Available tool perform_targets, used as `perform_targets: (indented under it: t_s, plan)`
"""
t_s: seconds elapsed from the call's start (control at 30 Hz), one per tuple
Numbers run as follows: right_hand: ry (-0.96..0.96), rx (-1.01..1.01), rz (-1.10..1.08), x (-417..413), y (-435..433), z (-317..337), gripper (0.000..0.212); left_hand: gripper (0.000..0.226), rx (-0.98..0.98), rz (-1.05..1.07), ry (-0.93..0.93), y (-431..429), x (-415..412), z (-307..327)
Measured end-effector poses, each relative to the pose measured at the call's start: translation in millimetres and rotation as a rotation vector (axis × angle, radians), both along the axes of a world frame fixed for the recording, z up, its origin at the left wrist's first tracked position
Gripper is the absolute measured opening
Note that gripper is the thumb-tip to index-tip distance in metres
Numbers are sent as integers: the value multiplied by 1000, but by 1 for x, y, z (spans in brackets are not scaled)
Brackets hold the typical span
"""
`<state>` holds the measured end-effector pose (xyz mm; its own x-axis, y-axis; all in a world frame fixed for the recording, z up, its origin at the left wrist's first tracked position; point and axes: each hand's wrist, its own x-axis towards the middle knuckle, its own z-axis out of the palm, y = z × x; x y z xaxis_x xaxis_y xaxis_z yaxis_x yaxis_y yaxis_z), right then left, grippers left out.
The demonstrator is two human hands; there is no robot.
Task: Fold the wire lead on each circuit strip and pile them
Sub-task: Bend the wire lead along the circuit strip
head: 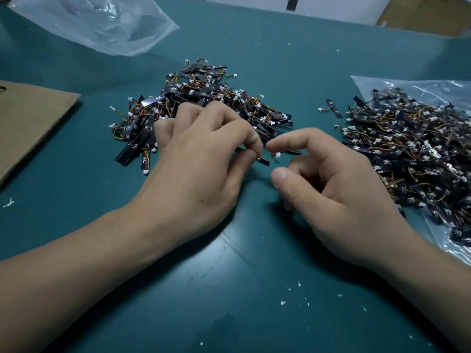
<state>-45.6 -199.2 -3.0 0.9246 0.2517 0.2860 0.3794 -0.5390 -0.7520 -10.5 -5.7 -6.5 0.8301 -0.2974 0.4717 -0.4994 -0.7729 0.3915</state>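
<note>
My left hand (201, 159) pinches one black circuit strip (263, 161) between thumb and forefinger, just above the green table. The strip's white connector (277, 155) sits near my right forefinger tip. My right hand (328, 189) hovers beside it with thumb and forefinger curled and apart, holding nothing that I can see. Behind my left hand lies a pile of strips (204, 98) with orange and red leads. A second, larger heap of strips (413, 154) lies at the right on a clear plastic bag.
A clear plastic bag (102, 24) lies at the back left. A brown cardboard sheet (28, 123) lies at the left edge. One loose strip (332, 109) lies between the two heaps. White scraps (298, 299) dot the green table (229, 289) near me.
</note>
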Motion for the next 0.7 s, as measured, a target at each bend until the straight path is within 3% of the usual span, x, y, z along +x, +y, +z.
perform_targets:
  t_s: [0.2,0.33,0.7]
  plan:
    - [14,90,-31,0,2,1,17,5,-168,-273,-23,0,-3,4]
    - [15,103,-16,2,0,1,17,9,-328,-313,76,1,-2,7]
    - [-46,313,-1,3,-4,3,22,17,-521,-328,318,3,3,8]
